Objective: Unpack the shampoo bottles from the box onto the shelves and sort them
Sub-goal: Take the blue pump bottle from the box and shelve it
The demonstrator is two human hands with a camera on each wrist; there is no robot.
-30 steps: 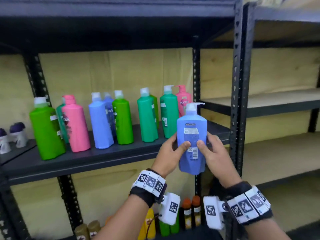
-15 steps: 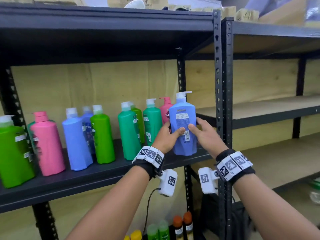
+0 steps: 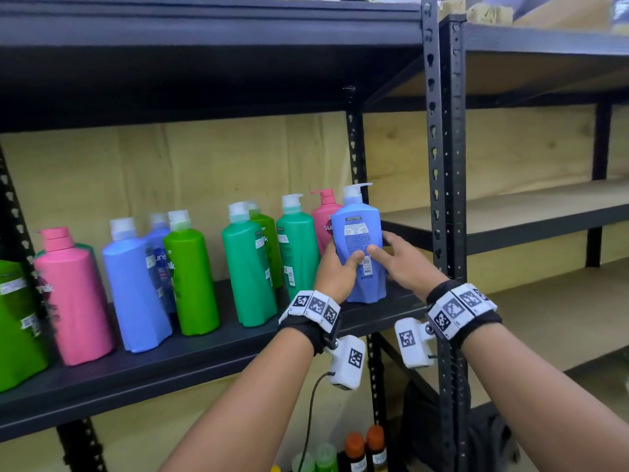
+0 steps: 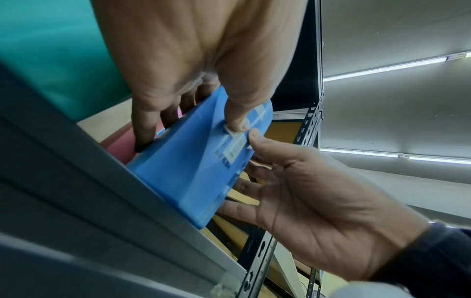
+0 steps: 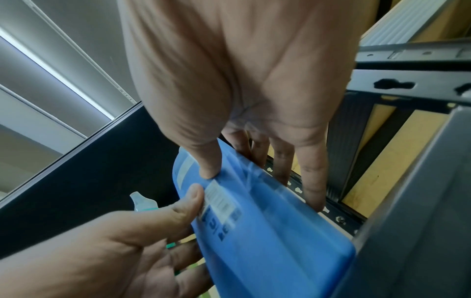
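Note:
A blue shampoo bottle [image 3: 360, 233] with a white pump stands upright at the right end of the dark shelf [image 3: 204, 356], its back label facing me. My left hand [image 3: 335, 267] grips its left side, thumb on the label. My right hand [image 3: 400, 258] grips its right side, thumb beside the left thumb. In the left wrist view the blue bottle [image 4: 193, 171] rests its base on the shelf edge between both hands. In the right wrist view the blue bottle [image 5: 260, 227] shows both thumbs on its label. A pink bottle [image 3: 323, 219] stands just behind it.
A row of bottles fills the shelf leftward: teal [image 3: 296, 247], teal [image 3: 250, 267], green [image 3: 190, 274], blue [image 3: 134, 287], pink [image 3: 73, 294], green [image 3: 17, 321]. A black upright post [image 3: 437, 165] stands right of the blue bottle. Bare wooden shelves [image 3: 510, 206] lie right. Small bottles [image 3: 364, 451] stand below.
Both hands carried the blue bottle up and forward from in front of the shelf edge until it came to stand on the shelf's right end. My view has risen and shifted right.

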